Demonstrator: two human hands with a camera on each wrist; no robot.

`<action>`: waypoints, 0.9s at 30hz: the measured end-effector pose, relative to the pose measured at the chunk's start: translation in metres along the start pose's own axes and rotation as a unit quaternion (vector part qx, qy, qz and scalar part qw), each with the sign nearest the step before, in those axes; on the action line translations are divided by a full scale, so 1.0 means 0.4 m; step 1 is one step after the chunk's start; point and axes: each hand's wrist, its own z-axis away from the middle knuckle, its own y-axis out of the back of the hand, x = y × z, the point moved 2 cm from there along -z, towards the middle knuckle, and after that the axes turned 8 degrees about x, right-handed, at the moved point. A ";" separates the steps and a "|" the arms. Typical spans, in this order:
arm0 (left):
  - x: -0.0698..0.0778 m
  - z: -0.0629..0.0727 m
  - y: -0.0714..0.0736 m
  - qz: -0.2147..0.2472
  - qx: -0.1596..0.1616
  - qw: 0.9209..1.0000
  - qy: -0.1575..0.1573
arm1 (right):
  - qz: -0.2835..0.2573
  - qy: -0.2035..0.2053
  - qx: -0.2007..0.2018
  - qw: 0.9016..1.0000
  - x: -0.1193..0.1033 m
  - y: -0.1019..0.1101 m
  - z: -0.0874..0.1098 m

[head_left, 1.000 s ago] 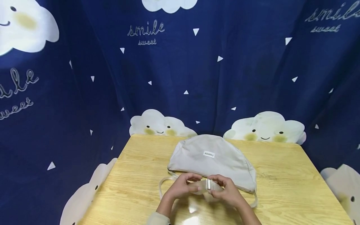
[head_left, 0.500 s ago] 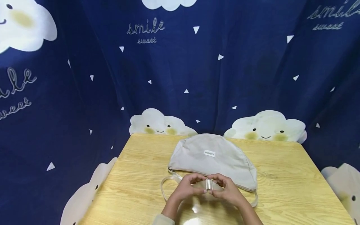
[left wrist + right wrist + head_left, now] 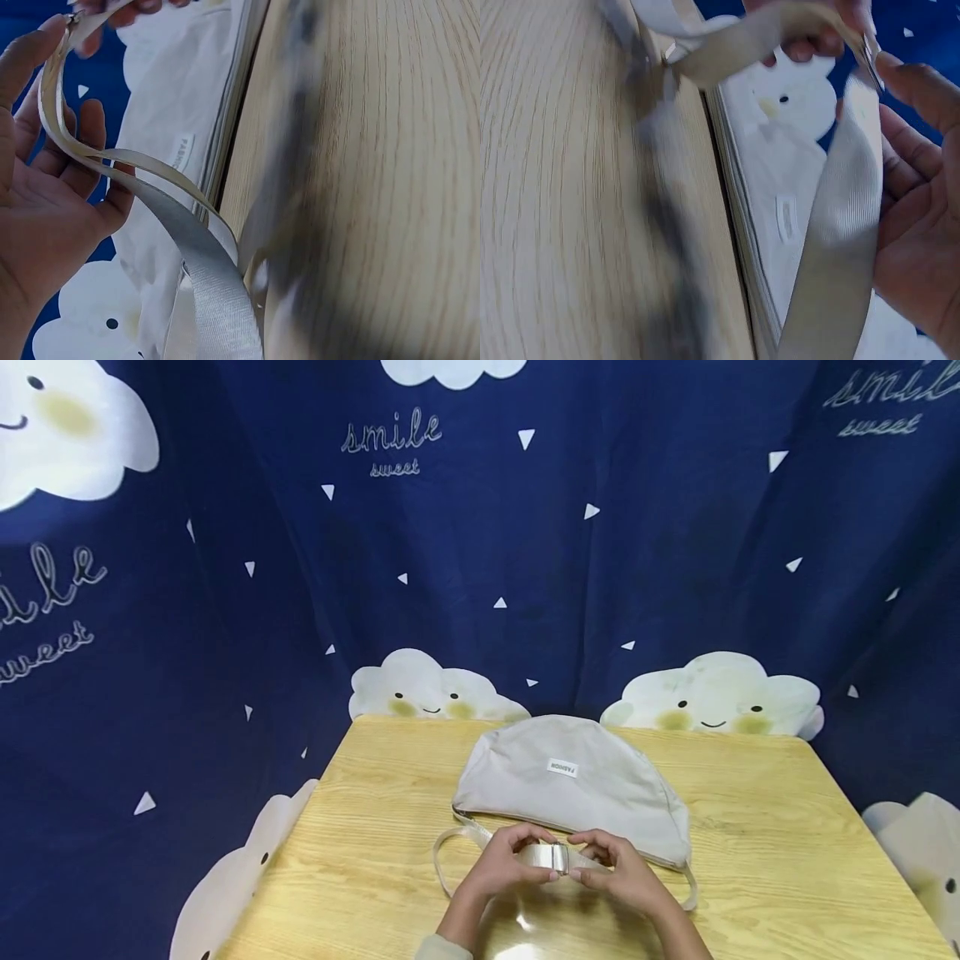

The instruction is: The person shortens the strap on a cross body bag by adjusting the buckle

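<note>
A pale beige shoulder bag [image 3: 570, 777] with a small "FASHION" label lies on the table, its straight zipped edge facing the hands. Its webbing strap [image 3: 847, 202] is lifted in front of the bag, with a silver metal slide buckle [image 3: 559, 858] on it. The left hand [image 3: 501, 863] pinches the buckle's left side between thumb and fingertips; in the left wrist view the strap hangs past its other fingers. From the other side, the right hand [image 3: 618, 872] pinches at the buckle's right edge, with strap running down past its palm in the right wrist view.
Beneath everything is a light wood-grain table [image 3: 772, 827]. A loop of strap [image 3: 442, 864] lies left of the hands, and another strap part [image 3: 692, 889] lies at the right. A navy curtain [image 3: 465, 543] with cloud prints hangs behind and at both sides.
The left hand has shifted right along the strap to the buckle. The buckle has turned slightly, and more strap shows flat on its left side. The bag stays in place.
</note>
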 end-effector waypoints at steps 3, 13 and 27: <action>-0.006 0.004 0.003 0.013 0.006 1.000 0.015 | 0.008 -0.005 -0.007 1.000 0.012 0.017 0.008; -0.001 0.012 -0.010 0.005 0.025 1.000 0.009 | 0.041 0.024 0.017 0.999 0.032 0.042 0.016; -0.003 0.021 -0.027 0.045 0.022 0.999 0.007 | -0.004 0.024 0.005 1.000 0.019 0.017 0.007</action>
